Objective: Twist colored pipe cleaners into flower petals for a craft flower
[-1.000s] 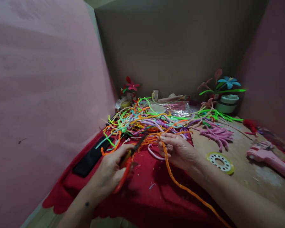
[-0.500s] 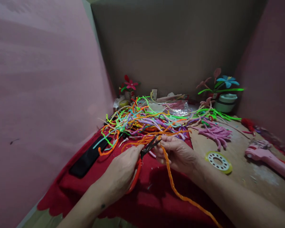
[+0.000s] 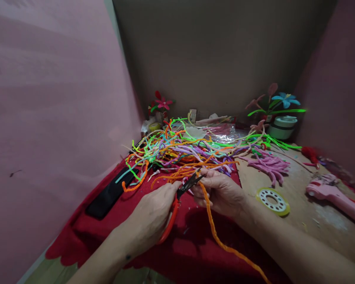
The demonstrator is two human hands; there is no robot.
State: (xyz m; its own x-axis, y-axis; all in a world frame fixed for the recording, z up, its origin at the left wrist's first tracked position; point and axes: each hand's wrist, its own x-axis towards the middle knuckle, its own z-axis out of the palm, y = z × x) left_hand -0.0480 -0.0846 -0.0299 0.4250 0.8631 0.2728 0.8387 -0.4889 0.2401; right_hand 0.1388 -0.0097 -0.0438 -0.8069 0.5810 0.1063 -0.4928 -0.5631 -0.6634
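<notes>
My left hand (image 3: 159, 207) is closed around the red handles of a pair of scissors (image 3: 173, 219). Their dark blades point up and right, parted around the top of an orange pipe cleaner (image 3: 212, 221). My right hand (image 3: 217, 189) pinches that pipe cleaner near its upper end, fingers close to the blade tips. From there the fuzzy orange strand hangs down and trails to the lower right. Behind both hands lies a tangled heap of coloured pipe cleaners (image 3: 177, 152), with orange ones nearest.
A black phone-like slab (image 3: 103, 199) lies left on the red cloth (image 3: 91, 240). On the brown board at right are a tape roll (image 3: 272, 202), a pink glue gun (image 3: 328, 193) and a pink pipe cleaner bundle (image 3: 270, 165). A lidded cup (image 3: 282, 127) and pipe-cleaner flowers (image 3: 285, 99) stand behind.
The scissors have shifted slightly, their blades now lying across the orange pipe cleaner a little lower. My right hand keeps its pinch in nearly the same place.
</notes>
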